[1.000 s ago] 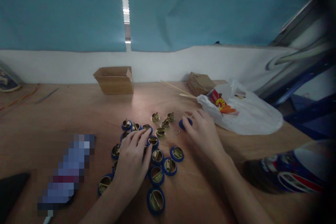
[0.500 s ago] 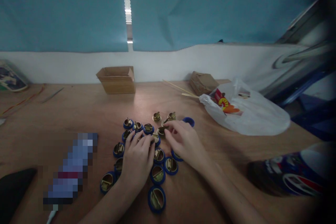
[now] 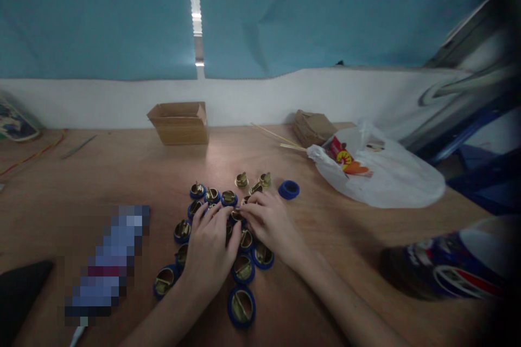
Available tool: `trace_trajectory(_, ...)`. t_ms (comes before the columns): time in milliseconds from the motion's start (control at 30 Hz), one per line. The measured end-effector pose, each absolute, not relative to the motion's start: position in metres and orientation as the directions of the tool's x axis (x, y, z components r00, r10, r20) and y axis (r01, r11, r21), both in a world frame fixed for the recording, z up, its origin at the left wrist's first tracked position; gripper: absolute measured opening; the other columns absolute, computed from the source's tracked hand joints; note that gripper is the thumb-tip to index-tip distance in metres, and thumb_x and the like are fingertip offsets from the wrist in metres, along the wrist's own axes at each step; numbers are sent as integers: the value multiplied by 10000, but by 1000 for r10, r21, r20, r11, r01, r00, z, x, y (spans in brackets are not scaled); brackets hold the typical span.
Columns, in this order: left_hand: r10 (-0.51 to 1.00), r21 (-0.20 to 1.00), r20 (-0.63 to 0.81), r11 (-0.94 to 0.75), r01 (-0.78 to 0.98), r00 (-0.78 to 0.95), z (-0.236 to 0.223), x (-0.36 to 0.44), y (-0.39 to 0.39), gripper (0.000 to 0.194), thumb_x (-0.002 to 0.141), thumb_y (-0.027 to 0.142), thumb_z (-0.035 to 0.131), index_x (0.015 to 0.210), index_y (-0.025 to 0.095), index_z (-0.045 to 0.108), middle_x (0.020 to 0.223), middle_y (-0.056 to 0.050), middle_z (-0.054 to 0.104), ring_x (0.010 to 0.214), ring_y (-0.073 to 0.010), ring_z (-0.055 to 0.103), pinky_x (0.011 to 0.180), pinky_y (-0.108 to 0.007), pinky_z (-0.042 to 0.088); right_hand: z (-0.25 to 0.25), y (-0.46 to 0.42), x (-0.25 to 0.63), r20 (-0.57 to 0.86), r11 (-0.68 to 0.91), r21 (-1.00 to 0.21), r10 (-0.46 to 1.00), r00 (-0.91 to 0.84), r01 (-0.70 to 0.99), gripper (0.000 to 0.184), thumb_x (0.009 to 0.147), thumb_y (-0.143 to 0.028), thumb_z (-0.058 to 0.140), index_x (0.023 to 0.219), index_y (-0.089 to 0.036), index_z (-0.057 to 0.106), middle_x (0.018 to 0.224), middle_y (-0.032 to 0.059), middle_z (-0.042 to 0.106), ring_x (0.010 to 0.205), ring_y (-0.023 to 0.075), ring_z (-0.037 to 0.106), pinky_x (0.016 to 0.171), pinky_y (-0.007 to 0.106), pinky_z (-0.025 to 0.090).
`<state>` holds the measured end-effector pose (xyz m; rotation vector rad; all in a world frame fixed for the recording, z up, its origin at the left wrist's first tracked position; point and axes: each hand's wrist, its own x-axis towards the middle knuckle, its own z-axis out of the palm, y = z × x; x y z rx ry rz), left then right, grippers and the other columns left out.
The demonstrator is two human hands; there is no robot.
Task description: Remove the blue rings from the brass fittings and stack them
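— Brass and blue plastic, that's all I see under those hands. What is each one doing?

— Both meet over the middle of the cluster of blue-rimmed brass caps (image 3: 243, 268). The left hand (image 3: 209, 252) lies palm down, fingers loosely spread and resting on the caps. The right hand (image 3: 268, 222) has its fingertips drawn narrow at one small brass piece (image 3: 237, 214) beside the left fingertips; whether it truly grips that piece I cannot tell, the fingers hide it.

— Where is that piece exactly?

— At the far centre of the cluster, on the wooden table (image 3: 122, 184), touching its neighbours. Its long axis and which way it points are covered.

— And the others?

— Round, lying flat, open side up. Each shows a brass bar across its mouth, and the bars run in different directions. Bare brass fittings (image 3: 241, 179) stand upright just beyond, and an empty blue ring (image 3: 288, 190) lies apart to the right.

— What could go wrong?

— In my judgement, the left palm covers several caps, so a sideways shift could scatter them. The pinched piece is small; a loose pinch could drop it among look-alikes.

— Further out?

— A cardboard box (image 3: 179, 122), skewers (image 3: 277, 138) and a white plastic bag (image 3: 378, 171) near the wall.
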<state>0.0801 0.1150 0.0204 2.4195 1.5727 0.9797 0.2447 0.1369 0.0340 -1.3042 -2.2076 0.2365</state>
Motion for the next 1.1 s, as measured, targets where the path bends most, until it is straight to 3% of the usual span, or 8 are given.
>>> trace_trajectory(133, 888, 531, 416, -410, 741, 194, 28, 76, 115, 257, 948, 160, 416, 1065, 114, 640, 1096, -128, 717, 1092, -255, 625, 1064, -480, 361, 41, 136, 241, 434, 483, -560, 863, -258, 673, 140, 894, -119, 601, 881, -192, 720, 840, 46, 676, 811, 201, 606, 747, 360, 461)
trace_trajectory(267, 935, 679, 341, -319, 661, 100, 39, 72, 115, 321, 969, 249, 399, 1090, 112, 663, 1125, -141, 711, 1126, -298, 605, 1061, -523, 348, 50, 132, 239, 506, 478, -711, 857, -97, 516, 124, 887, -125, 622, 896, -192, 726, 836, 39, 703, 781, 178, 642, 716, 331, 499)
trace_trajectory(367, 984, 913, 148, -173, 369, 97, 48, 70, 114, 351, 984, 354, 411, 1151, 172, 660, 1215, -100, 687, 1195, -292, 578, 1045, -481, 396, 55, 127, 238, 561, 516, -741, 827, -25, 429, 141, 881, -128, 634, 923, -214, 738, 851, 30, 716, 792, 165, 660, 716, 316, 517)
trace_trajectory(433, 990, 996, 11, -23, 83, 138, 51, 69, 115, 350, 971, 414, 455, 1181, 213, 650, 1258, -73, 671, 1222, -278, 571, 1031, -435, 433, 58, 124, 236, 592, 555, -734, 805, -33, 391, 190, 879, -110, 626, 963, -233, 744, 867, 26, 718, 788, 156, 665, 691, 301, 524)
trace_trajectory(567, 955, 929, -130, 211, -302, 267, 52, 67, 119, 344, 896, 433, 598, 1149, 205, 644, 1189, -84, 703, 1107, -271, 656, 945, -395, 508, 64, 120, 234, 607, 626, -713, 776, -170, 316, 217, 837, -103, 659, 975, -240, 755, 879, 35, 711, 758, 151, 669, 646, 285, 535)
trace_trajectory(667, 965, 939, -104, 175, -296, 241, 56, 67, 119, 316, 874, 371, 648, 1136, 193, 640, 1188, -87, 696, 1133, -256, 638, 944, -350, 505, 68, 119, 233, 539, 585, -762, 810, -229, 277, 168, 810, -124, 679, 931, -221, 743, 890, 39, 706, 777, 162, 667, 684, 304, 540)
trace_trajectory(833, 974, 989, 42, -9, -145, 221, 63, 70, 114, 235, 895, 332, 626, 1085, 195, 642, 1144, -75, 704, 1057, -224, 661, 897, -303, 521, 68, 117, 234, 419, 435, -866, 900, -118, 247, 176, 823, -143, 648, 976, -228, 627, 843, 1, 631, 750, 153, 618, 672, 302, 515)
trace_trajectory(1100, 966, 988, 133, -109, -113, 224, 55, 72, 115, 204, 915, 255, 590, 1113, 216, 617, 1132, -58, 689, 1044, -199, 652, 897, -294, 511, 65, 119, 232, 519, 530, -769, 844, -135, 357, 199, 848, -140, 653, 1029, -221, 646, 912, 18, 606, 835, 168, 590, 739, 330, 481)
